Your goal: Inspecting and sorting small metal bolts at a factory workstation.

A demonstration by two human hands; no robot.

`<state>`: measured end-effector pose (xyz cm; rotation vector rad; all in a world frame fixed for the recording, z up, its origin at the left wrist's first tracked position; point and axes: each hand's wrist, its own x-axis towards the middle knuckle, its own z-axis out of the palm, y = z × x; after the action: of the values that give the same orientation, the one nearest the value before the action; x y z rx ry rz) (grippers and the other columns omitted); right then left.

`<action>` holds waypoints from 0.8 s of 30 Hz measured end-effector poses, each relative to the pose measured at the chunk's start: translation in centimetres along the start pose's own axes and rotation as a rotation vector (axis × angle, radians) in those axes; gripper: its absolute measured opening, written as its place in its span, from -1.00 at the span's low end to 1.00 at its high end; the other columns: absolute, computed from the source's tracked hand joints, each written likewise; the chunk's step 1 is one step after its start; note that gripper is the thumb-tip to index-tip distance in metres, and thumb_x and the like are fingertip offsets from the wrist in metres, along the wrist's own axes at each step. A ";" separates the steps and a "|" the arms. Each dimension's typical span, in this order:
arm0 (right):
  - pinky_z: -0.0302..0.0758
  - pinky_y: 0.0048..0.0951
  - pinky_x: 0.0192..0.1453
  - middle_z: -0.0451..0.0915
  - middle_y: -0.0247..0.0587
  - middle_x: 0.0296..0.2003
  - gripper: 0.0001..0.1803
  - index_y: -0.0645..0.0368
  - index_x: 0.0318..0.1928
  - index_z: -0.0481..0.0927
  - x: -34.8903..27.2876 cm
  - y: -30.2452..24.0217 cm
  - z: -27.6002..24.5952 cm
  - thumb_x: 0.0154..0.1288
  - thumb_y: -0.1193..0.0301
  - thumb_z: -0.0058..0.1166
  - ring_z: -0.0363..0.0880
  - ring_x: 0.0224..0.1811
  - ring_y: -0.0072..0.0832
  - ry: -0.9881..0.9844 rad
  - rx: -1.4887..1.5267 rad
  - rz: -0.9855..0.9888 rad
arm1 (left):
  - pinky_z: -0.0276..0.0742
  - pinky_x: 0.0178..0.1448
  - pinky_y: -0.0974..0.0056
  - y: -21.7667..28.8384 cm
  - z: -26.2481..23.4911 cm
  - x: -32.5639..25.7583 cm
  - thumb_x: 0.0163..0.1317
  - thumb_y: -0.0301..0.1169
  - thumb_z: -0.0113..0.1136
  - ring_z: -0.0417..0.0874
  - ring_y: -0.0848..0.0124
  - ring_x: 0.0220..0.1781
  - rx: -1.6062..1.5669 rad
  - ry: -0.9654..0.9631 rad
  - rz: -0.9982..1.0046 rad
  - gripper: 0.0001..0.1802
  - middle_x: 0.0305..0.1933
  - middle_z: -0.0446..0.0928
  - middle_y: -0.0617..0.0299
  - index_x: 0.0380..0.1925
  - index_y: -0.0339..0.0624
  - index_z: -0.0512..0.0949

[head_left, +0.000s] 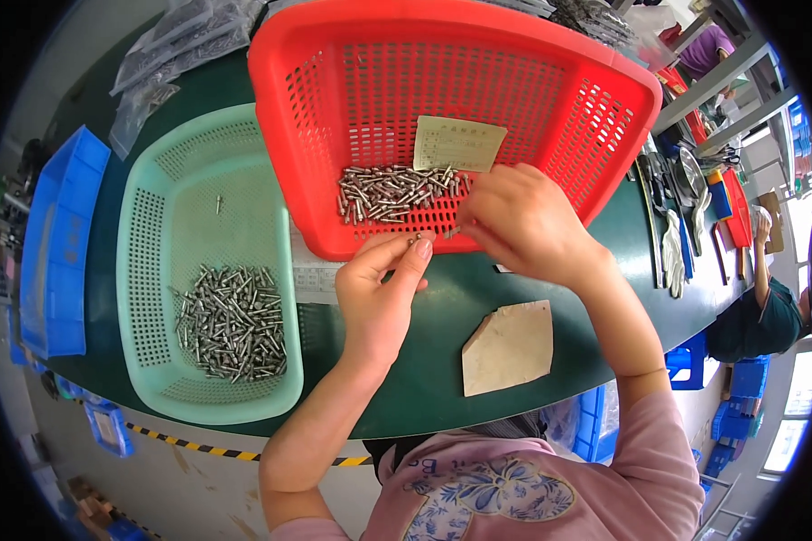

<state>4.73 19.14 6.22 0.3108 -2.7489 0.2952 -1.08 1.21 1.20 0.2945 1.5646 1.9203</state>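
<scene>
1. A slim metal part (pixel 416 240) peeks out of a person's left hand (pixel 381 279), thumb and fingertips clamped on it, just off the near rim of a red basket (pixel 460 13). Only its small silvery end shows; the rest is hidden by the fingers.
2. The right hand (pixel 523 221), fingers curled, hovers over the red basket's near right edge — whether its fingertips grip anything, one cannot tell.
3. Inside the red basket, a heap of loose metal pins (pixel 392 194) gleams silver-grey, slender and rod-like, lying at all angles beneath a yellowish paper card (pixel 460 144).
4. Left of the red basket, a pale green basket (pixel 189 167) holds a larger pile of similar shiny pins (pixel 235 325) — and one lone pin (pixel 219 205) farther back.
5. Nearer the wearer than the red basket lies a tan cardboard piece (pixel 510 347), one corner cut away.
</scene>
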 end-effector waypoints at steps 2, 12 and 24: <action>0.41 -0.30 -0.24 0.42 -0.25 -0.48 -0.88 0.14 -0.45 0.45 -0.4 -1.1 -0.8 0.02 0.39 0.09 0.46 -0.36 -0.28 -0.056 -0.036 -0.073 | 0.52 -0.28 0.46 -0.3 0.1 -0.1 0.22 -0.34 0.21 0.55 0.57 -0.27 0.067 0.005 0.117 -0.80 -0.26 0.57 0.31 -0.24 -0.22 0.63; 0.43 -0.26 -0.23 0.49 -0.22 -0.45 -0.87 0.17 -0.38 0.49 -1.9 -1.0 0.3 0.04 0.46 0.15 0.50 -0.34 -0.25 -0.025 0.443 0.027 | 0.54 -0.24 0.45 0.5 -0.5 -0.1 0.24 -0.27 0.18 0.59 0.54 -0.18 -0.158 -0.336 -0.310 -0.71 -0.21 0.59 0.26 -0.18 -0.25 0.60; 0.34 -0.36 -0.26 0.57 -0.29 -0.30 -0.50 0.17 -0.09 0.62 -4.9 -3.2 1.3 -0.16 0.36 0.38 0.52 -0.33 -0.38 0.099 0.322 0.087 | 0.53 -0.20 0.42 0.2 -0.3 -0.6 0.25 -0.28 0.16 0.58 0.54 -0.17 -0.204 -0.389 -0.442 -0.71 -0.20 0.59 0.26 -0.16 -0.27 0.59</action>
<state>9.56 16.65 3.76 0.2502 -2.6157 0.7595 -0.82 0.62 1.48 0.1983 1.0632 1.5479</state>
